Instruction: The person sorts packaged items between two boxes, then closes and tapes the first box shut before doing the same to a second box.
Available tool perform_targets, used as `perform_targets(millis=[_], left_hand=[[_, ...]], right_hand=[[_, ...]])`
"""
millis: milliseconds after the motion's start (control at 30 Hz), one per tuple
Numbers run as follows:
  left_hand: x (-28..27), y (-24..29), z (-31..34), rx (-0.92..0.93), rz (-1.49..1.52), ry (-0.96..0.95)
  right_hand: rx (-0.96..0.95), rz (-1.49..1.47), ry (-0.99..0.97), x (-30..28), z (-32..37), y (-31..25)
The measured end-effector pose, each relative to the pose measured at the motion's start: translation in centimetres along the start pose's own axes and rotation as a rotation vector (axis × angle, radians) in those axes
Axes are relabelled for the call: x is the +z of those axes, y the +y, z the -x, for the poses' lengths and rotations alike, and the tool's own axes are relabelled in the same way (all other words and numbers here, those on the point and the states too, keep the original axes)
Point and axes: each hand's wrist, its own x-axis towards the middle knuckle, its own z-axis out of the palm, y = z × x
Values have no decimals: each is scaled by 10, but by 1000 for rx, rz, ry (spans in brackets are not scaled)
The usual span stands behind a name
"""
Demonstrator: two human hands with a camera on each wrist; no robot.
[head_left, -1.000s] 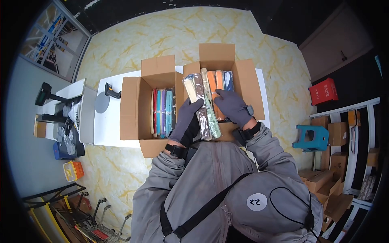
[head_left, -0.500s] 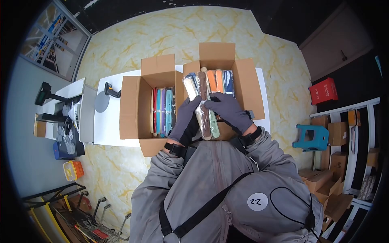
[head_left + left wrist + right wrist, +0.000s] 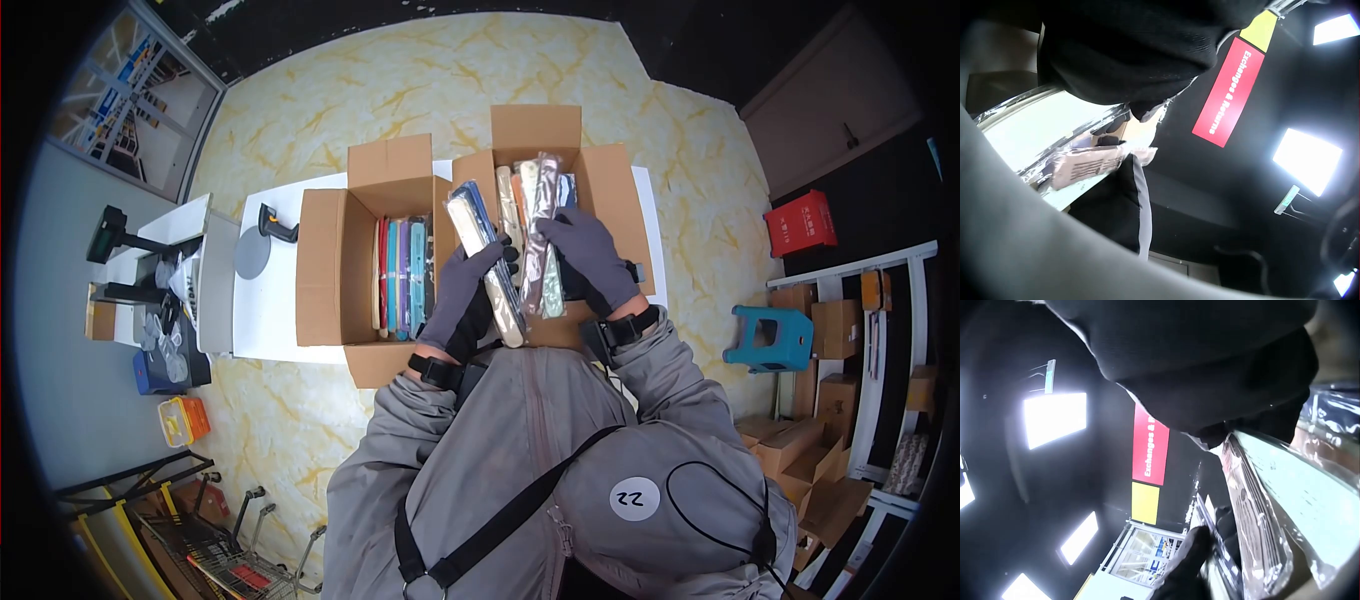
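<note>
My gloved left hand (image 3: pixel 465 295) grips long, slim packages in clear plastic, a cream one (image 3: pixel 503 305) and a dark blue one (image 3: pixel 477 208). Opposite it, my gloved right hand (image 3: pixel 590 255) pinches a brown plastic-wrapped package (image 3: pixel 540 215) together with a pale green package (image 3: pixel 552 295). Seen from the right wrist, the brown package (image 3: pixel 1254 531) and green package (image 3: pixel 1304 481) lie side by side under the dark glove. Both hands are over the right cardboard box (image 3: pixel 618 200), which holds more wrapped packages, orange and blue among them, partly hidden by what I hold.
Beside it stands an open cardboard box (image 3: pixel 322 265) with a row of colourful wrapped packages (image 3: pixel 402 280). Both boxes are on a white table (image 3: pixel 268 320). A handheld scanner (image 3: pixel 277 225) sits at the table's left. A teal stool (image 3: pixel 770 340) is off to the right.
The bundle has split between the hands. My right hand has moved right with the brown and green packages, while the left keeps the cream and blue ones.
</note>
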Motion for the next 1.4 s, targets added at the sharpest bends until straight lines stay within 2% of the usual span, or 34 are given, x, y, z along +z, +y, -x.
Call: perform_targets(millis=[67, 233, 333, 500, 600, 633, 767, 867, 1033, 1133, 1167, 1267, 1400], left_hand=[[0, 1, 0, -30, -25, -3], [4, 2, 0, -14, -31, 17], [0, 0, -3, -24, -39, -14], [-1, 3, -1, -32, -68, -32], [8, 8, 6, -24, -84, -33], [6, 7, 5, -26, -82, -32], [4, 5, -1, -22, -113, -51], [8, 7, 4, -15, 7, 48], [4, 11, 7, -106, 153, 53], [-2, 6, 8, 57, 1, -77], [-8, 3, 7, 58, 5, -75], [-32, -3, 1, 370, -908, -7], [-30, -2, -1, 386, -873, -53]], right_hand=[[24, -70, 195, -6, -15, 18], [62, 74, 192, -13, -42, 32], [1, 255, 64, 4, -53, 35], [-45, 67, -99, 42, -55, 46], [-255, 316, 128, 52, -45, 45], [-252, 317, 127, 54, -41, 46], [-222, 422, -13, 43, -20, 22], [-230, 418, -236, 43, -12, 16], [-223, 454, -260, 37, -9, 9], [-193, 250, -108, 30, -9, 13], [-193, 253, -112, 27, -5, 6], [-192, -7, -113, 18, 20, -17], [-184, -39, -176, 26, 38, -28]])
